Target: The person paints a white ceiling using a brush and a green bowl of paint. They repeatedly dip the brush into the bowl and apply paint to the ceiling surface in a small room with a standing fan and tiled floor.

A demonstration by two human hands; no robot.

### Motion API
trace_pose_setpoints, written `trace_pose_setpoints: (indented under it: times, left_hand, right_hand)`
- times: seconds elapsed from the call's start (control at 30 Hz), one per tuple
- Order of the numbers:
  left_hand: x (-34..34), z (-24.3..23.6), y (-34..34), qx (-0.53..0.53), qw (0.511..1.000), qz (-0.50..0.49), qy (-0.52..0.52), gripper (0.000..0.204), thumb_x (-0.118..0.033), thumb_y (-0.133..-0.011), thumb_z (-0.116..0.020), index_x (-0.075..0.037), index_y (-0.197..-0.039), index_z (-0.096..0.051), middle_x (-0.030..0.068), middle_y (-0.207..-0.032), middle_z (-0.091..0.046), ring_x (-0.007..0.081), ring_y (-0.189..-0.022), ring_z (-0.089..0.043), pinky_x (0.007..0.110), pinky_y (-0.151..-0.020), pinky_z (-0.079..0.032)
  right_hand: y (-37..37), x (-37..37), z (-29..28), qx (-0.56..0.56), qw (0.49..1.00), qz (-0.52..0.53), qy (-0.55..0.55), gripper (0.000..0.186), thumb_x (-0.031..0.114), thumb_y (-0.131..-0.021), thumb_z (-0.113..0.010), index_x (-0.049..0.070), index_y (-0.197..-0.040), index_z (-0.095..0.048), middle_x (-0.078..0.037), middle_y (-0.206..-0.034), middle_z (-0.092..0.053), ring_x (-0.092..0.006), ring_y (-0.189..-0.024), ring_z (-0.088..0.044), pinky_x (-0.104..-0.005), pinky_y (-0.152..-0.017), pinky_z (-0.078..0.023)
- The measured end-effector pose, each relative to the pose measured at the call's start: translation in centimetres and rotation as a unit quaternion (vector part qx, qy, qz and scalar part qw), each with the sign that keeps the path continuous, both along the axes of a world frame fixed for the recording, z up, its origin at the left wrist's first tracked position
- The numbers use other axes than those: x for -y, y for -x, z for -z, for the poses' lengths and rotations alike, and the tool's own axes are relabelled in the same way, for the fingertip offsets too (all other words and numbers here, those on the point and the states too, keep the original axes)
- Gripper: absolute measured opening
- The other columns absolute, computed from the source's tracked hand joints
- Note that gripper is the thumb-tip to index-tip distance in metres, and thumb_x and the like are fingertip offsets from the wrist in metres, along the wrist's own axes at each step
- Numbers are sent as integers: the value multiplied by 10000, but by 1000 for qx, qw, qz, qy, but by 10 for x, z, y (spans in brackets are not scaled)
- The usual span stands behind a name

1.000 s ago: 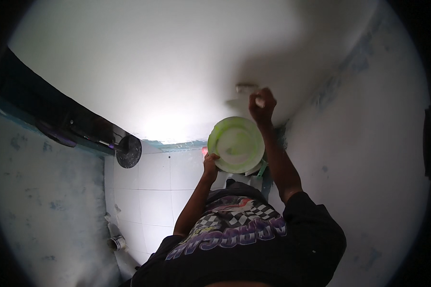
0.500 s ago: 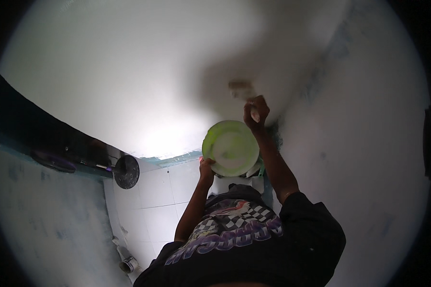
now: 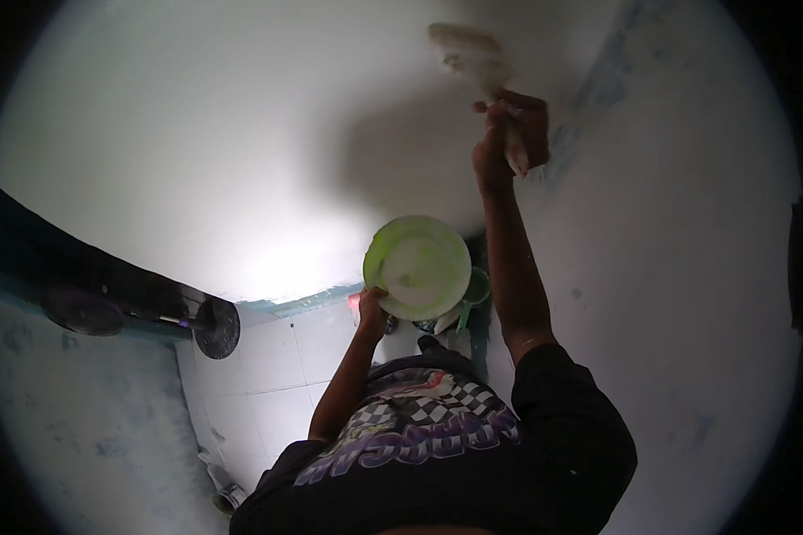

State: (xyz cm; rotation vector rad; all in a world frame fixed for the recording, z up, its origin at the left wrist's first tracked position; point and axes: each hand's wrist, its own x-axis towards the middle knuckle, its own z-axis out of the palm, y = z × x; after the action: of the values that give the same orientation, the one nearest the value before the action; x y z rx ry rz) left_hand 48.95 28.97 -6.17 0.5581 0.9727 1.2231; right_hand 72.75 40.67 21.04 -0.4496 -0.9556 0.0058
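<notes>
In my left hand (image 3: 372,314) is the rim of a round green basin (image 3: 379,254), its inside coated with white paint. My right hand (image 3: 514,135), raised high, is closed round the handle of a wide paintbrush (image 3: 484,64). The brush is slightly blurred, and its bristles are at the white wall (image 3: 241,134) ahead or just off it; I cannot tell which. A dark shadow of my arm and the brush falls on that wall.
A green dipper (image 3: 476,287) stands low behind the basin, near the corner. On the left are a dark ledge and a round black disc-shaped thing (image 3: 217,328). White floor tiles (image 3: 272,357) lie below, with a paint-stained can (image 3: 230,499). Another wall (image 3: 651,312) rises on the right.
My right hand has swept the paintbrush upward along the wall and slightly right. The basin in my left hand has shifted a little left and up, and the dipper behind it shows more.
</notes>
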Motion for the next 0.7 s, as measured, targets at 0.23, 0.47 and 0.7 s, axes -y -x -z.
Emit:
trace_pose_setpoints:
  times: [0.23,0.47,0.7]
  left_hand:
    - [-25,-2,-31,-13,1000,-16,7,546,-101,-708,-442,43,-1234,-428,181,-1158,-524,319,-1084,-547,432,-945,-463]
    - [-39,15,-63,-30,998,-13,57,482,-109,-700,-490,-3,-1170,-486,124,-1020,-549,267,-903,-555,392,-776,-487]
    - [-46,16,-105,-43,998,44,27,521,-105,-707,-454,14,-1214,-456,156,-1123,-541,302,-1040,-565,424,-872,-496]
  right_hand:
    - [-13,2,120,197,965,152,79,95,-5,-708,-596,35,-791,-574,-132,-759,-596,-264,-643,-588,-346,-577,-485]
    - [-46,-19,155,175,959,47,216,133,4,-682,-631,51,-711,-511,-97,-682,-546,-238,-600,-568,-302,-546,-439]
    - [-86,-13,33,43,990,128,32,42,38,-780,-598,22,-765,-562,-65,-689,-613,-143,-540,-581,-267,-537,-468]
